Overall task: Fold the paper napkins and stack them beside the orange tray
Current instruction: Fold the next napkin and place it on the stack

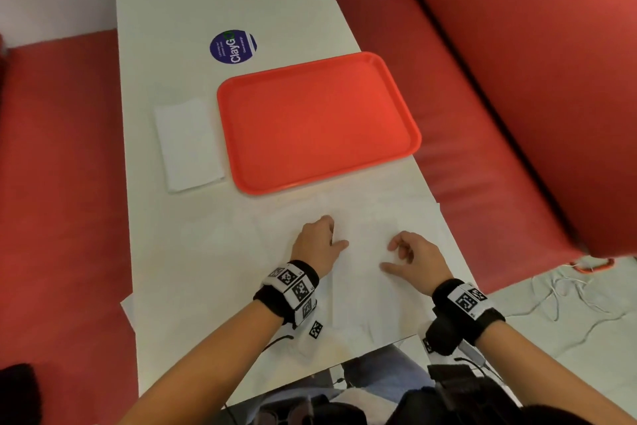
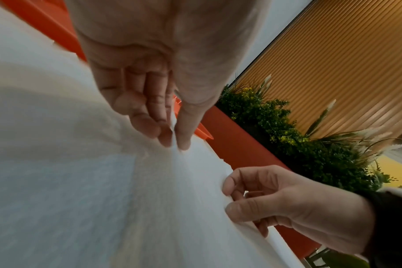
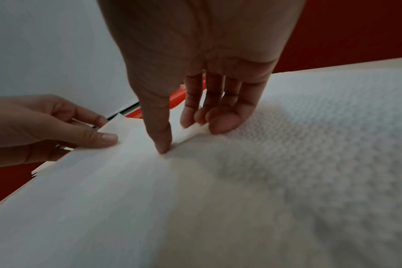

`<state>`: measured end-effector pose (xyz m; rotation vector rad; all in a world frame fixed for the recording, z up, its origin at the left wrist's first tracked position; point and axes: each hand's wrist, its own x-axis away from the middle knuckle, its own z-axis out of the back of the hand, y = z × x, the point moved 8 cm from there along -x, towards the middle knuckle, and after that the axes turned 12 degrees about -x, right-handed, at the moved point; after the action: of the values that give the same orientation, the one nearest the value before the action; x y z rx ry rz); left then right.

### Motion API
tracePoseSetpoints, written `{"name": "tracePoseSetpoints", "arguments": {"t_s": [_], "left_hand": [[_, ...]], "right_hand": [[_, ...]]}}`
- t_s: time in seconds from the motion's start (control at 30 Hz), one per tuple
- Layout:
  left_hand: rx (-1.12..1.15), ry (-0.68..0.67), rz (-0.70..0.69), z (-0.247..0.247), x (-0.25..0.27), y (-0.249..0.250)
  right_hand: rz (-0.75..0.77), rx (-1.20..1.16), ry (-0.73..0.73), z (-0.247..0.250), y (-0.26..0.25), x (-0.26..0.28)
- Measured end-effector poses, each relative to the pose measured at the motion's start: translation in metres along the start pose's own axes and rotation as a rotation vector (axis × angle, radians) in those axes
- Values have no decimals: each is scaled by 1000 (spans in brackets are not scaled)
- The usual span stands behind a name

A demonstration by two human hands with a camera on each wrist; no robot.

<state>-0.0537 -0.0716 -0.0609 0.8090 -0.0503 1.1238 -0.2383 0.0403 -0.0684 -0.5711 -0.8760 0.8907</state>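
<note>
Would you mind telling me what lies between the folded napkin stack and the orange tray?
Only a narrow strip of bare white table separates the folded napkin stack from the orange tray; the head view shows it.

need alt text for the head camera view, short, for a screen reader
Both hands, left hand and right hand, pinch an unfolded paper napkin lying on a white table just in front of an empty orange tray. A folded napkin lies to the left of the tray, and red bench seats flank the table.
</note>
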Motion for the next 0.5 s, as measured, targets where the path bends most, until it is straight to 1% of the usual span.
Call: {"name": "tracePoseSetpoints", "arguments": {"t_s": [0.13,0.33,0.4,0.5], "left_hand": [[98,42,-23,4,4,0],[272,83,9,8,8,-8],[315,80,13,7,9,-8],[396,69,-8,8,12,-5]], "right_hand": [[3,-75,16,3,2,1],[16,-164,31,6,4,1],[21,-205,65,9,3,1],[12,-239,173,21,3,1]]}}
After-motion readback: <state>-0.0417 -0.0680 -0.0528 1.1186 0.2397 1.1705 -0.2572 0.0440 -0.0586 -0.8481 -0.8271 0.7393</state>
